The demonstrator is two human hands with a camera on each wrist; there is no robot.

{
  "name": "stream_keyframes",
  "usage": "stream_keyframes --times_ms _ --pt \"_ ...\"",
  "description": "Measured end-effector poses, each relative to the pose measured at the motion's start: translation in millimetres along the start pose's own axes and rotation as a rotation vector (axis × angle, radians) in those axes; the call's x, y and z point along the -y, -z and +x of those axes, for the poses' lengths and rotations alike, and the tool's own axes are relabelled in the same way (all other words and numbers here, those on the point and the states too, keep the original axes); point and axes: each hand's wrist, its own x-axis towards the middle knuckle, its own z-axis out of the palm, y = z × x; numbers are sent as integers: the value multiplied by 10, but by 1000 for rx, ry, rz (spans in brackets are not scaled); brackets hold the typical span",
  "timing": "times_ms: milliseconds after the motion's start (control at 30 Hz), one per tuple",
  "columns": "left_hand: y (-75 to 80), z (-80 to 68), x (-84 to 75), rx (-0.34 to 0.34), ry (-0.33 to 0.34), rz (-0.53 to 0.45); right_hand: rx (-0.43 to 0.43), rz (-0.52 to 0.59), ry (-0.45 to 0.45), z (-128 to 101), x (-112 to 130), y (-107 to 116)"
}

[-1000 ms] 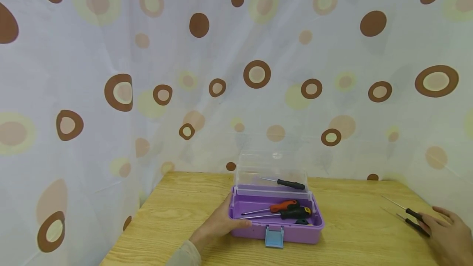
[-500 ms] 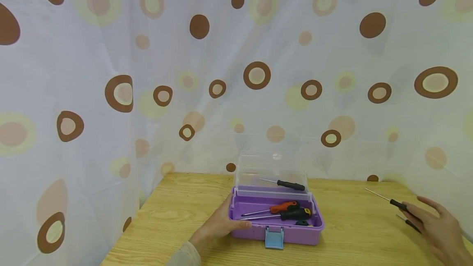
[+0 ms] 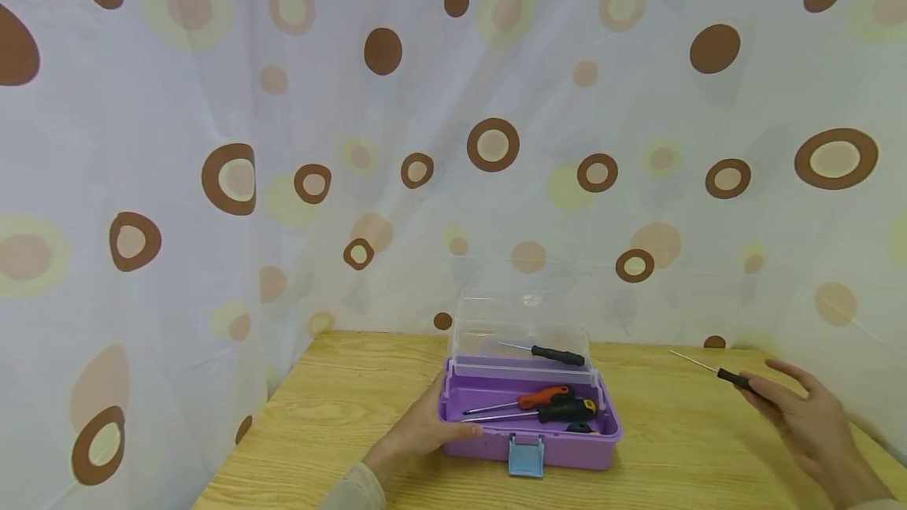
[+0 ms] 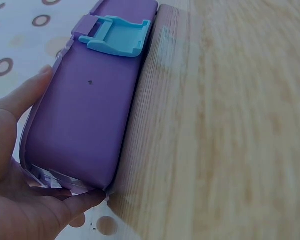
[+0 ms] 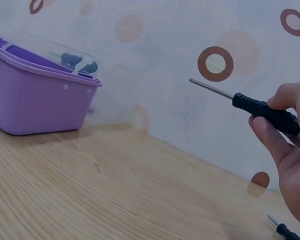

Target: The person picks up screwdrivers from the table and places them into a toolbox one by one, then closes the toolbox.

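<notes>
Purple toolbox (image 3: 560, 447), five screwdrivers (image 3: 708, 369)

Wooden table (image 3: 340, 415), white curtain with brown and yellow circles (image 3: 283, 140), a second black-handled screwdriver (image 5: 286, 231) lying on the table

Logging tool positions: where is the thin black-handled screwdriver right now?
The thin screwdriver is off the table, pinched in the right hand, to the right of the purple toolbox; the right wrist view shows it midair.
</notes>
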Motion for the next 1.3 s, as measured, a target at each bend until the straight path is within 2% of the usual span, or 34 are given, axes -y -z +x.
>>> stream_keyframes --times_ms 200,700,1067,1300 --pt "2 -2 0 1 11 -6 102 37 14 93 -72 -155" --pt "14 5 23 5 1 -13 271 -72 3 285 -368 -708" --pt "16 23 23 -7 -8 -6 224 -187 -6 439 -621 -1093" --pt "13 2 18 -9 15 -8 225 -247 7 509 -793 -1225"
